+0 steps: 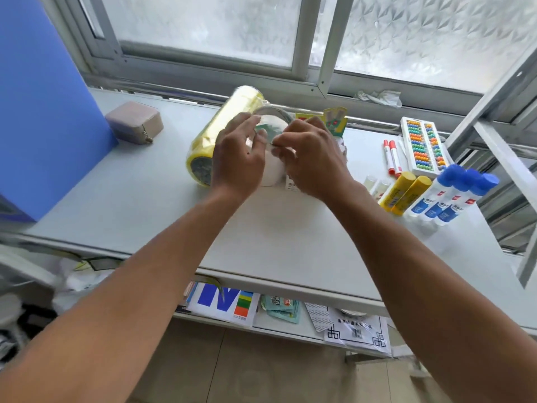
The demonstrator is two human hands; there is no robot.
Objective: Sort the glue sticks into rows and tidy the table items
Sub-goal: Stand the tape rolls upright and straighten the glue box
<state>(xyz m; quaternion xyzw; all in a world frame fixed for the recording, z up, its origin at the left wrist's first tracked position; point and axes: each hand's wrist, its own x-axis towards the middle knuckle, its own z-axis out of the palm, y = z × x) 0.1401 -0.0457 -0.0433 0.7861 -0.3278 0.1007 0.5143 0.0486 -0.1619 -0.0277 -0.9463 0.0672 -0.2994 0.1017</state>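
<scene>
Your left hand and right hand reach forward over the white tabletop, fingers pinching a clear round plastic container between them.

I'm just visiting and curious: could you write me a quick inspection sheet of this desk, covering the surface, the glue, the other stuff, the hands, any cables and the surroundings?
Surface: pale grey table, bare at the front.
Job's things: two yellow glue sticks and three blue-capped glue bottles lying side by side at right.
Clutter: yellow tape rolls, abacus, red markers, small pouch.
Hands: left hand and right hand both on a white roll; grip unclear.
Cables: nothing seen.
Surroundings: frosted window behind, blue board at left, papers on the shelf below.
</scene>
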